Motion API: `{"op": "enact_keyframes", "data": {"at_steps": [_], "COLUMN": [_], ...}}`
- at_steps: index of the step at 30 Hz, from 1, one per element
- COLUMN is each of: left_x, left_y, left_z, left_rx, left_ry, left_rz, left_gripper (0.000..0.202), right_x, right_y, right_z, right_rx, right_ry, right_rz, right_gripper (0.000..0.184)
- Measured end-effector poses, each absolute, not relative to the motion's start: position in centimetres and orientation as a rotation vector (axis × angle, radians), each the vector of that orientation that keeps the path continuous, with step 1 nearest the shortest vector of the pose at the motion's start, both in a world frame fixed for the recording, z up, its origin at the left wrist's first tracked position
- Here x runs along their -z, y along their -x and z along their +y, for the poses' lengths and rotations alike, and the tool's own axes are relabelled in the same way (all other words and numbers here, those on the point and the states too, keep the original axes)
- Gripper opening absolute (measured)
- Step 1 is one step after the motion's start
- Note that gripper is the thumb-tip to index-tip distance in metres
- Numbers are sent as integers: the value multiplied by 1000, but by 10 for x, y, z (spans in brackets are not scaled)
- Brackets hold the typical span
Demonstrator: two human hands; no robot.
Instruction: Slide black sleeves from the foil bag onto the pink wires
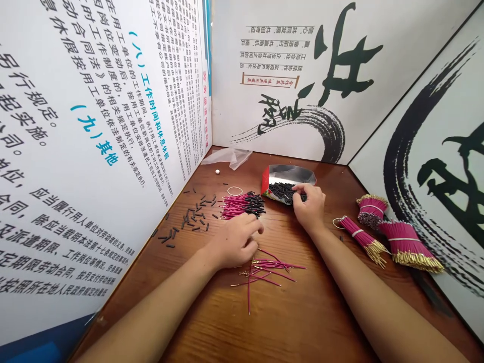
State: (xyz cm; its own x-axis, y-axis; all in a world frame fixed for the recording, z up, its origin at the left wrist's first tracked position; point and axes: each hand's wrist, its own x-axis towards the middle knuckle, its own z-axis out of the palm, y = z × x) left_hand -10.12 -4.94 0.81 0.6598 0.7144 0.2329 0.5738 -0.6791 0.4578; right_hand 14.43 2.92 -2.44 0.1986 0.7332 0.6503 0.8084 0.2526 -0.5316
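Observation:
My left hand (238, 242) is over the middle of the table with its fingers curled; what they hold, if anything, is hidden. Just beyond it lies a pile of magenta wires with black sleeves (244, 204) on their right ends. Close to its thumb, loose magenta wires (272, 267) with bare metal tips lie crossed on the wood. My right hand (310, 204) reaches into an open cut-down carton (293, 173), silvery inside and red at the side. Its bent thumb and forefinger are closed among short black tubes (280, 190), and their tips hide what is between them.
Several black tubes (196, 214) lie scattered at the left. Banded bundles of magenta wires (410, 244) stand and lie at the right by the panel. A clear plastic bag (230, 157), a small white ball (217, 172) and a pale ring (235, 191) are farther back. Printed panels enclose the table (212, 322).

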Motion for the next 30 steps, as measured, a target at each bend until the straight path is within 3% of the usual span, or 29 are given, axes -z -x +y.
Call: {"op": "enact_keyframes", "data": {"at_steps": [3,7,12,17,23,30], "left_x": [-14,-19,-26,-26,-21,-29], "left_y": [92,84,95,115,122,122], "left_z": [-59,-67,-73,-83,-86,-85], "left_rx": [-397,-228,-275,-252,-262,-294], "left_ry": [-2604,-2639,-2474,-2336,-2380,-2270], "left_rz": [876,853,927,975,966,959], "left_gripper": [24,15,30,31,11,9], "right_x": [25,25,25,25,25,26], "right_y": [-142,-142,-143,-142,-140,-141], "right_z": [29,28,29,28,28,28], "right_rx": [98,113,97,78,76,79], "right_ry": [1491,1486,1484,1468,1465,1467], "right_rz": [-1545,-1558,-1543,-1556,-1555,-1572], "right_gripper": [16,16,16,16,16,15]}}
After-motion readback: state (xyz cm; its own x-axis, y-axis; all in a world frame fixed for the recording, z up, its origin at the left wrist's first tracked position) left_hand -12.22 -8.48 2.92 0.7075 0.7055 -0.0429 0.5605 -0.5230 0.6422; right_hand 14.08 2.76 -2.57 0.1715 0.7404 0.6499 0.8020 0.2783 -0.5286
